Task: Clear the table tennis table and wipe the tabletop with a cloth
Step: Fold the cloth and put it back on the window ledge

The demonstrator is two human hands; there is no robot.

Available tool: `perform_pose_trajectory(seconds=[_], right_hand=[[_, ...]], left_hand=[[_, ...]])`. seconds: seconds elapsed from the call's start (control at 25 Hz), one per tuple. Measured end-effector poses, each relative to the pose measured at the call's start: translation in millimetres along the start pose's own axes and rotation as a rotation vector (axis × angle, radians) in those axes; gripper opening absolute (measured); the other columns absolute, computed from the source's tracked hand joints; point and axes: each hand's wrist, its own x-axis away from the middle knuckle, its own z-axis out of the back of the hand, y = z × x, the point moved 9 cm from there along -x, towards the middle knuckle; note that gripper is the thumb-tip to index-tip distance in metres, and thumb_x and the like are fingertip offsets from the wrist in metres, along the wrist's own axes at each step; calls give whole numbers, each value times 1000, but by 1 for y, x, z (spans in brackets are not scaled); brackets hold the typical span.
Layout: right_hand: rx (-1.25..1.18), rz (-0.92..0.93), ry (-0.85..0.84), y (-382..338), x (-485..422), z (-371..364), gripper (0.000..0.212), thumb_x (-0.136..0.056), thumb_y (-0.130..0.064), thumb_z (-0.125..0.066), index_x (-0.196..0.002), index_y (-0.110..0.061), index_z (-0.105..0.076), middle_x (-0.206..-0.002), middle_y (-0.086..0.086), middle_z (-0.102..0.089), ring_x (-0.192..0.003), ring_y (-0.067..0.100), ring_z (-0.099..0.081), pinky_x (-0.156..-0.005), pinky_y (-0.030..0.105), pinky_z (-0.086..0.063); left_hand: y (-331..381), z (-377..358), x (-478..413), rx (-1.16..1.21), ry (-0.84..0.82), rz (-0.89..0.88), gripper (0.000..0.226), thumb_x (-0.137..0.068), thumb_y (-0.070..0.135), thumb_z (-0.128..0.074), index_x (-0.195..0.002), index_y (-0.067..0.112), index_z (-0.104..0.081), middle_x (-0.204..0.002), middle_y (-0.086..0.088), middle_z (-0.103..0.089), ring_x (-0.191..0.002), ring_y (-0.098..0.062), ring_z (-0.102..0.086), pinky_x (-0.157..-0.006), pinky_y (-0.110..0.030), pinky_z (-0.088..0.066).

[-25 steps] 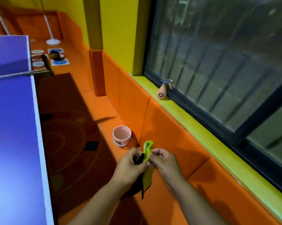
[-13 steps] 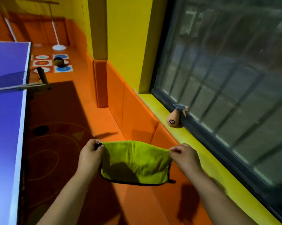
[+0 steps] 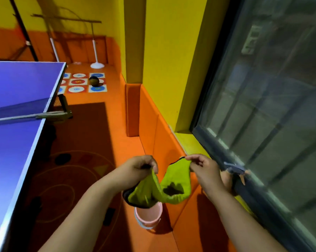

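beside the blue table point(image 3: 17, 142) — both hands' fingers point(image 3: 149, 163) pinch the sagging green cloth point(image 3: 160, 190) over a pink bucket point(image 3: 149, 218).

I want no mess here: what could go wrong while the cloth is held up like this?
The left hand and right hand only pinch the green cloth by its top edge; a slip could drop it into the pink bucket seen below it. The right hand also works close to the spray bottle on the window sill, so a careless swing might knock it off.
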Motion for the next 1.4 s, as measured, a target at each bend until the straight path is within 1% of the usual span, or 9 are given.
perform_pose_trajectory(seconds=[0.08, 0.36, 0.52, 0.72, 0.92, 1.04, 1.12, 1.32, 1.4], right_hand=[[20, 45, -128, -13, -25, -24, 40, -78, 16, -53, -77, -19, -72, -77, -7, -72, -73, -1, -64, -66, 14, -47], [-55, 73, -329, -30, -122, -47, 24, -83, 7, -59, -89, -16, -63, -72, -5, -66, -62, -3, -57, -59, 13, -41], [-80, 69, -279, -18, -160, -47, 24, -82, 2, -67, -86, -19, -56, -79, 3, -70, -73, 10, -64, -70, 25, -49], [230, 246, -64, 3, -186, -34, 15, -78, -21, -65, -72, -34, -65, -101, -19, -60, -100, 1, -58, -80, 11, -44], [421, 259, -10, 23, -201, -72, 38, -82, -43, -63, -119, -49, -59, -139, -26, -34, -126, -10, -35, -94, 2, -33], [656, 102, -68, 38, -224, -98, 53, -83, -45, -68, -131, -52, -47, -141, -40, -5, -131, -11, -10, -107, 16, -30], [581, 23, -21, 44, -230, -105, 53, -82, -37, -72, -129, -50, -51, -141, -46, 2, -135, -5, -11, -107, 28, -37], [737, -114, 68, 67, -228, -96, 41, -83, -41, -71, -121, -26, -63, -150, -21, -23, -139, 7, -22, -104, 23, -32], [686, -229, 200, 78, -222, -66, 35, -82, -39, -72, -113, -22, -66, -128, -16, -48, -119, 6, -45, -89, 11, -35]], left_hand=[[4, 0, -35, -44, 105, -16, 32, -88, -11, -45, -80, 16, -60, -61, 4, -50, -50, -9, -43, -49, -21, -32], [12, 30, -140, -275, 407, -18, 42, -79, 4, -68, -112, 26, -57, -79, 11, -54, -69, -3, -51, -60, -13, -38], [-6, 42, -187, -391, 336, -67, 24, -76, 8, -72, -91, 24, -64, -89, 7, -50, -86, -15, -54, -74, -24, -42], [-36, 67, -252, -281, 239, -82, 28, -86, 12, -63, -84, 35, -47, -83, 13, -54, -75, -6, -50, -70, -30, -39], [-59, 99, -316, -190, 84, -158, 26, -89, 11, -59, -84, 32, -46, -77, 10, -52, -69, -5, -46, -66, -32, -38], [-71, 108, -349, -160, -24, -176, 23, -90, 9, -58, -84, 28, -46, -70, 7, -48, -61, -8, -40, -60, -31, -34], [-83, 106, -364, -111, -99, -172, 19, -90, 10, -57, -85, 25, -46, -68, 3, -45, -60, -11, -35, -58, -31, -32], [-95, 81, -386, 15, -204, -167, 15, -88, 13, -59, -86, 20, -46, -70, -2, -43, -56, -3, -34, -51, -20, -29], [-103, 71, -396, 30, -200, -114, 19, -89, 6, -58, -84, 19, -45, -66, 0, -41, -51, -3, -36, -47, -18, -29]])
